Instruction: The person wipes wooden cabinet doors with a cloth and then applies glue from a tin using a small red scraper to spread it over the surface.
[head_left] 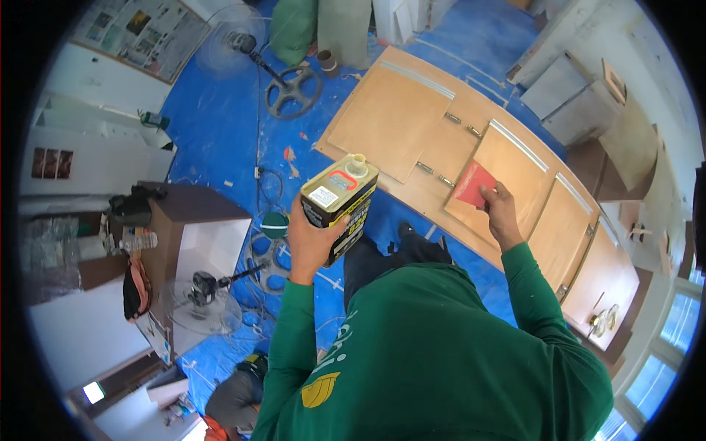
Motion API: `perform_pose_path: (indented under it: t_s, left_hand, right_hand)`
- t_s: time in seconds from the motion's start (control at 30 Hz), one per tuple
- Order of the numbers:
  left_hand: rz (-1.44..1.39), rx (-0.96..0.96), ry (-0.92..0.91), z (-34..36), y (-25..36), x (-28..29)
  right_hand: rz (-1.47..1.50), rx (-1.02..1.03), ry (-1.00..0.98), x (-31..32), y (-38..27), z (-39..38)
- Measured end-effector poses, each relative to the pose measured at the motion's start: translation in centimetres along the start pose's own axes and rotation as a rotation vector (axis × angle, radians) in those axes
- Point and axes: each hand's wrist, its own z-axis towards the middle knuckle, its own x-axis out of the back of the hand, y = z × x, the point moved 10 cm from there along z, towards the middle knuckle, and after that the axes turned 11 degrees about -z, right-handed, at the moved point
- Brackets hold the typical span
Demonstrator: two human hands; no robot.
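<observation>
Blue tarp [220,125]; left hand [312,239] hides tin can [340,202] base.

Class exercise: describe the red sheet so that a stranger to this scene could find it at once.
Start at the long wooden cabinet lying on the blue tarp. Over its middle door, the right hand pinches a small red sheet. Nothing else on the pale wood is red.

Rectangular yellow-and-black tin can [340,204] with white and red labels, upright in left hand [312,239], newspaper sheets [136,33] on far wall
</observation>
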Motion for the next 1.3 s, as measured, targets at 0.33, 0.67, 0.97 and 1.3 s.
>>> perform_pose_path:
  t_s: [0.33,0.67,0.97,1.3]
  left_hand:
    - [0.224,-0.124,-0.479,17.0,-2.5,-2.5]
    - [0.461,-0.144,-0.782,28.1,-2.2,-12.4]
    - [0.853,-0.203,-0.956,35.6,-4.8,-21.9]
    - [0.923,-0.223,-1.148,37.1,-4.3,-26.8]
  right_hand:
    - [0.219,-0.077,0.436,-1.8,4.8,-9.9]
    - [0.336,-0.25,0.725,-6.9,11.8,-19.1]
    - [0.041,-0.234,0.691,-3.0,8.4,-12.3]
    - [0.046,-0.151,0.812,-3.7,6.8,-10.3]
